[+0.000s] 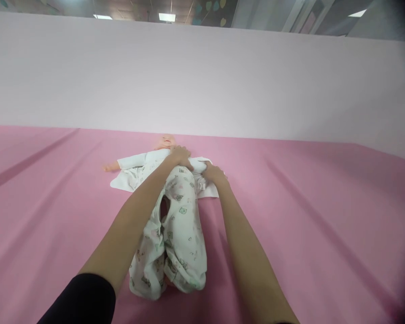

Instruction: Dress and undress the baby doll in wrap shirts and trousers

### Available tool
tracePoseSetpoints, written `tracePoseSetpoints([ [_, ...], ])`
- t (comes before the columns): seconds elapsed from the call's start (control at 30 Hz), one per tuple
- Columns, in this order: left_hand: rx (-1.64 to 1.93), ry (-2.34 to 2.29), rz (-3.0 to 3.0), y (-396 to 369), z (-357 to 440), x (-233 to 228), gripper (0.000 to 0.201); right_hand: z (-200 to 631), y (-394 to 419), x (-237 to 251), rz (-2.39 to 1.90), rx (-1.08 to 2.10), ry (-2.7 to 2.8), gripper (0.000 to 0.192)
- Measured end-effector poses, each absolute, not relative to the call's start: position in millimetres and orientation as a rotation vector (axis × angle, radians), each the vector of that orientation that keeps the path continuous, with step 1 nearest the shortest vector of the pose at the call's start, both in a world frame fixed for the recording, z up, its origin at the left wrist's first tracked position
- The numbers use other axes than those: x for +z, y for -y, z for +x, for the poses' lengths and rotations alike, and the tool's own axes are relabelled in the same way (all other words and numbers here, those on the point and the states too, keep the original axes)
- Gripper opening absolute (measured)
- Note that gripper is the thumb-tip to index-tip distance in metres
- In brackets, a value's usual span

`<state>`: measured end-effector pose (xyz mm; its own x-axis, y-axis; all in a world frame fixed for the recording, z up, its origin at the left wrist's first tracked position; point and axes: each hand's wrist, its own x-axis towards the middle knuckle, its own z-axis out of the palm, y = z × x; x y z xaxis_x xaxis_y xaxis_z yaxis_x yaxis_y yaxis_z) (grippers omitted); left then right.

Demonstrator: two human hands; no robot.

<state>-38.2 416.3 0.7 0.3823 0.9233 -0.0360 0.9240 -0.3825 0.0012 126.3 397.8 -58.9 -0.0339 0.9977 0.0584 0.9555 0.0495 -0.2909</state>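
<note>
A baby doll (pixel 167 141) lies on its back with its head at the far end. It wears a white long-sleeved top (pixel 155 157) and white trousers with small printed animals (pixel 184 216), legs towards me. My left hand (pixel 180 156) curls over the doll's shoulder and the top of its sleeve, thumb apart from the fingers. Beside it, my right hand (pixel 216 173) is closed around the end of the other white sleeve (pixel 198 164); the doll's hand there is hidden. The doll's free hand (pixel 111 167) sticks out of its cuff at the left. White printed cloth (pixel 123 181) spreads under the body.
A pink padded surface (pixel 307 234) with creases lies under the doll. Behind it rises a plain white wall or panel (pixel 202 81). Ceiling lights (pixel 167 17) show above its top edge.
</note>
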Motion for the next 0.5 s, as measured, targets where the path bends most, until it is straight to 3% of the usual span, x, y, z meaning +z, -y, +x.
tracePoseSetpoints([
  [0.17, 0.115, -1.718, 2.470, -414, -54, 10, 0.052, 135, -401, -63, -2.013, 0.321, 2.012, 0.048],
  [0.5, 0.243, -1.676, 2.392, -413, -66, 9, 0.051, 143, -411, -66, -1.818, 0.502, 1.948, 0.053],
])
